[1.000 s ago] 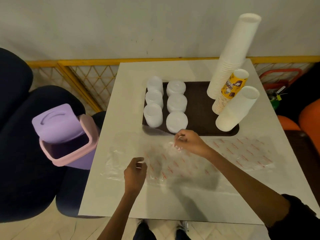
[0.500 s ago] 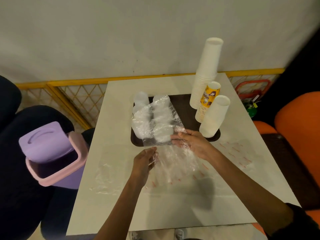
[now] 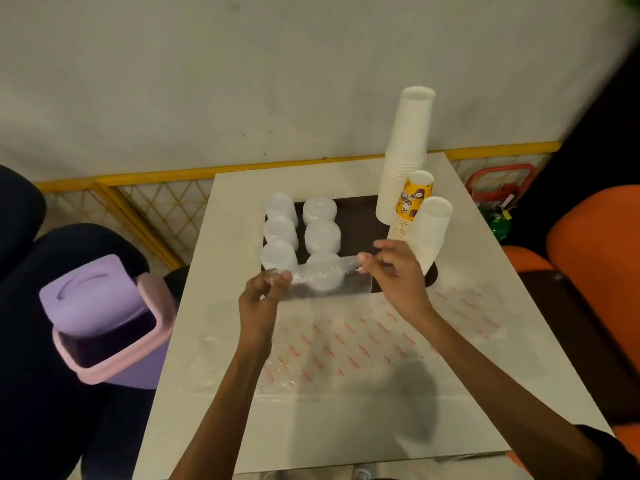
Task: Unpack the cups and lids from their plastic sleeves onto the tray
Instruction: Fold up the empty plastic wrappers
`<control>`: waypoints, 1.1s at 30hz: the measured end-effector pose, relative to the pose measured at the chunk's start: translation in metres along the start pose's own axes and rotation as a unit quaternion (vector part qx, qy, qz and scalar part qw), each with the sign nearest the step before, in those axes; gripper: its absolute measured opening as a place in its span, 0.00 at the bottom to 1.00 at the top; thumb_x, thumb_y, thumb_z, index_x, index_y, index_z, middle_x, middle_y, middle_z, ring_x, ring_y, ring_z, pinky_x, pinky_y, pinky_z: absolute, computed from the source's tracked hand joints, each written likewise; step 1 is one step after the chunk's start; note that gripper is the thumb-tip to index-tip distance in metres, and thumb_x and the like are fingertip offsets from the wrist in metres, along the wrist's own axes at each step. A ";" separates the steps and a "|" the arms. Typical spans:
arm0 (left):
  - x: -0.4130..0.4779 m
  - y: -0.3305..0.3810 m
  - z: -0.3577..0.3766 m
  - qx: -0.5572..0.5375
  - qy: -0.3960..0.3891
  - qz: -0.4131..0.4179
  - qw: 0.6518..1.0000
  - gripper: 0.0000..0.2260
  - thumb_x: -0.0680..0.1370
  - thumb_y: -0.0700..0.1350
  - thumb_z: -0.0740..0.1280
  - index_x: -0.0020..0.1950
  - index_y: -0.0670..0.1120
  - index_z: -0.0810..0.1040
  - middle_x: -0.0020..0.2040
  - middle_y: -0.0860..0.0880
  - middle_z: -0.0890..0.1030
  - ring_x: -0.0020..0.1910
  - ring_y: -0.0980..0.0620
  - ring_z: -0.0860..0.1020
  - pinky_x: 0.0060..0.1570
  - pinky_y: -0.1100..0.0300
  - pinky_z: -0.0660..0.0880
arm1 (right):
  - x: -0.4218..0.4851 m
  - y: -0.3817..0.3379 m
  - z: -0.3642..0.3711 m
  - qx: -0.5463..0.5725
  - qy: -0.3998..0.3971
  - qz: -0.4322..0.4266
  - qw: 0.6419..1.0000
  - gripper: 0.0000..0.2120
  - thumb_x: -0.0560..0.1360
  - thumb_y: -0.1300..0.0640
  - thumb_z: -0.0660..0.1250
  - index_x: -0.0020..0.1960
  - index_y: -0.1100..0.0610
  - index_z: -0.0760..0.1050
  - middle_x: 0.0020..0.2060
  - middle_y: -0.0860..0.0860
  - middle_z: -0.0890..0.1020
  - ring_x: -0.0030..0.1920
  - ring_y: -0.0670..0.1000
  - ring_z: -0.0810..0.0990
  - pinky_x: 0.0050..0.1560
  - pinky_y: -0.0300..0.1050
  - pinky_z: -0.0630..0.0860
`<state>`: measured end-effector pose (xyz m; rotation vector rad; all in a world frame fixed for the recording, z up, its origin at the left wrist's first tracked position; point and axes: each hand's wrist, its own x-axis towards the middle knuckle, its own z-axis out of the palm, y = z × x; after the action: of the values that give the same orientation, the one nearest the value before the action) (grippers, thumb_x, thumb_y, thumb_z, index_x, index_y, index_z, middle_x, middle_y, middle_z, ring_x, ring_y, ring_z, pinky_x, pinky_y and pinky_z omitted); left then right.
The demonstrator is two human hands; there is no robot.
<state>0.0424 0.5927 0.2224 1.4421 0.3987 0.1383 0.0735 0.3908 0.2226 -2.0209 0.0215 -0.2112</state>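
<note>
Hanging taut between the two hands, a clear plastic sleeve point(image 3: 323, 280) is held up just above the near edge of the dark tray point(image 3: 360, 216), so that the nearest stack of lids shows blurred through it. The left hand point(image 3: 263, 294) pinches the sleeve's left end between thumb and curled fingertips, its back to the camera, the bare forearm rising from the bottom middle of the view. The right hand point(image 3: 394, 271) pinches the right end between thumb and forefinger while its other fingers lift loosely apart; that forearm comes in from the lower right, a dark cuff point(image 3: 609, 452) at the frame's edge. On the tray's left half stand six lid stacks point(image 3: 320, 211) in two rows of three; on its right side stand a tall white cup stack point(image 3: 407, 157), a yellow printed cup stack point(image 3: 414, 199) and a shorter white cup stack point(image 3: 429, 233), all mouth down and close together. A flat plastic sheet with red print point(image 3: 363, 344) lies on the white table point(image 3: 235, 188) under the forearms. A purple bin point(image 3: 104, 317) with its lid tipped up sits left of the table, and an orange chair point(image 3: 595, 258) is at the right
</note>
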 end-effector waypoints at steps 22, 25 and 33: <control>0.029 0.031 0.019 -0.025 0.004 0.031 0.999 0.04 0.75 0.37 0.70 0.42 0.46 0.81 0.41 0.49 0.82 0.28 0.57 0.75 0.31 0.66 0.73 | 0.012 -0.026 -0.016 0.274 -0.140 0.113 0.945 0.17 0.72 0.66 0.69 0.57 0.51 0.75 0.39 0.45 0.85 0.38 0.47 0.85 0.36 0.39 0.80; 0.030 0.029 0.017 -0.020 0.004 0.031 0.999 0.06 0.74 0.35 0.70 0.43 0.45 0.80 0.42 0.48 0.81 0.28 0.57 0.76 0.34 0.65 0.74 | 0.013 -0.023 -0.015 0.276 -0.143 0.127 0.942 0.18 0.73 0.68 0.68 0.58 0.52 0.75 0.39 0.45 0.86 0.38 0.49 0.85 0.37 0.41 0.81; 0.030 0.023 0.008 -0.064 -0.085 -0.137 0.985 0.20 0.69 0.44 0.73 0.59 0.46 0.72 0.54 0.43 0.82 0.47 0.48 0.80 0.43 0.60 0.76 | 0.015 -0.013 -0.017 0.305 -0.134 0.161 0.929 0.17 0.73 0.67 0.68 0.57 0.51 0.74 0.49 0.56 0.84 0.40 0.53 0.85 0.39 0.43 0.82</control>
<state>0.0763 0.5982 0.2403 1.2495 0.4356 -0.1767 0.0845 0.3797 0.2441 -1.3818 0.1026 0.2458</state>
